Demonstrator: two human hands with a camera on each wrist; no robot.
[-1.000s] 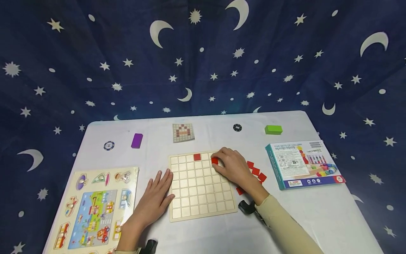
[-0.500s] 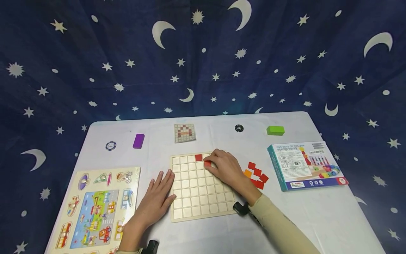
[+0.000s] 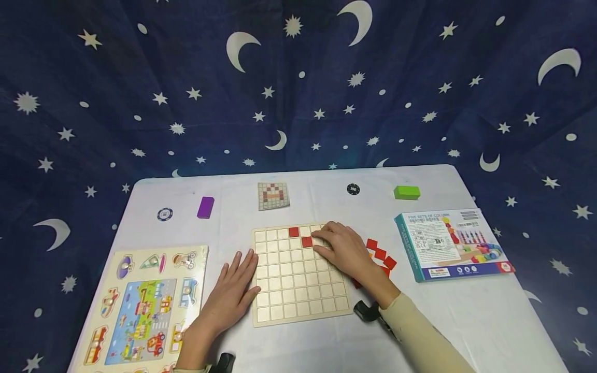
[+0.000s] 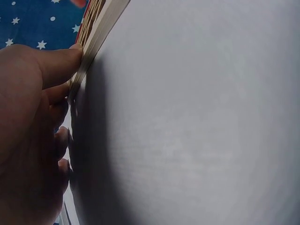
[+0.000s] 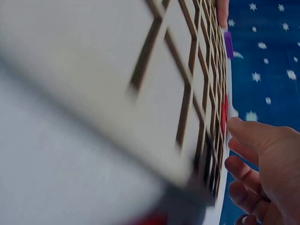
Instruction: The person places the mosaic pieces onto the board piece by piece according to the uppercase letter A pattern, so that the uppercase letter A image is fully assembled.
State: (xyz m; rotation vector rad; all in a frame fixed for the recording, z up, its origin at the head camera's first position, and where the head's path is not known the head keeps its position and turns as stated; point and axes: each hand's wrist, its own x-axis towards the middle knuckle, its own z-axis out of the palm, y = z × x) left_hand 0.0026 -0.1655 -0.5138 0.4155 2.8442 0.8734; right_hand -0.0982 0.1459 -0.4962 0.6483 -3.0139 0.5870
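Navy curtain (image 3: pixel 298 103), printed with pale moons and stars, is filling the upper half of the frame; white-clothed table (image 3: pixel 322 342) is spreading below

Red square tile (image 3: pixel 306 242): is lying just above the centre of the lower half, in the second row from the top of the wooden grid board (image 3: pixel 303 314), just left of the right hand's fingertips; whether they are touching it, cannot tell; equal sides are giving it no long axis

Right hand (image 3: pixel 347 251): nearer of the two; is hovering over the board's upper right, thumb and index parting, other fingers bending loosely, none visibly pinching anything

Left hand (image 3: pixel 228 292): is resting along the board's left edge, fingers extending and slightly spreading, thumb touching the rim, well apart from the tile

Tile's appearance: flat, plain, bright red, looking smooth and nearly filling its cell; one matching red tile (image 3: pixel 293 232) is occupying the top row, diagonally up and left

Loose red tiles (image 3: pixel 380 254): are scattering right of the board, partly hiding behind the right wrist
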